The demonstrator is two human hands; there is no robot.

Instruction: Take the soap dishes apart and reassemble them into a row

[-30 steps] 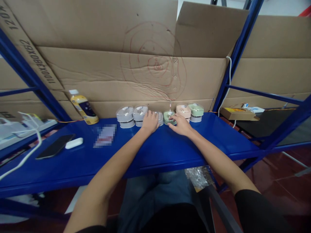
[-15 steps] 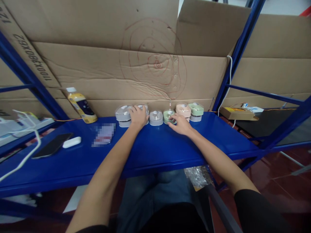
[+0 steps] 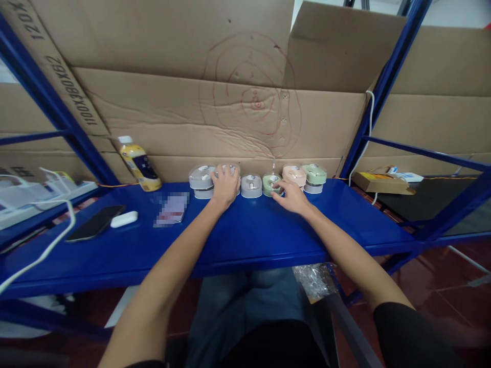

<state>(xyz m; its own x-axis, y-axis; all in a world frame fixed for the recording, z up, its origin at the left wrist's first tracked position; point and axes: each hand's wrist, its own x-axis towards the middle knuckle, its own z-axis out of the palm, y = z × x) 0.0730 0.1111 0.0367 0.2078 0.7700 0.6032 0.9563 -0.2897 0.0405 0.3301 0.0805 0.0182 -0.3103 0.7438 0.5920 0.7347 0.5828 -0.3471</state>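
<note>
Small plastic boxes with clear lids stand in a row along the back of a blue shelf [image 3: 230, 240]. My left hand [image 3: 226, 185] wraps over a stacked grey box [image 3: 232, 168], its fingers bent round the top and sides. My right hand [image 3: 293, 197] grips the right side of a single green box [image 3: 271, 179], with fingers on the lid and thumb at the front. Between my hands sits a single grey box [image 3: 251, 186]. Left of my left hand is another grey stack [image 3: 201, 179]. Behind my right hand are a pink stack [image 3: 294, 174] and a green-topped stack [image 3: 314, 174].
On the left stand a yellow drink bottle [image 3: 140, 166], a blurred-out flat item [image 3: 172, 209], a white case [image 3: 124, 220] and a black phone [image 3: 95, 223]. A white cable [image 3: 49, 250] crosses the left edge. Cardboard [image 3: 172, 102] backs the shelf; blue posts [image 3: 383, 97] flank it.
The view has swung slightly left, so everything appears a little further right. Both hands stay at the same boxes, and no box has visibly shifted in the row.
</note>
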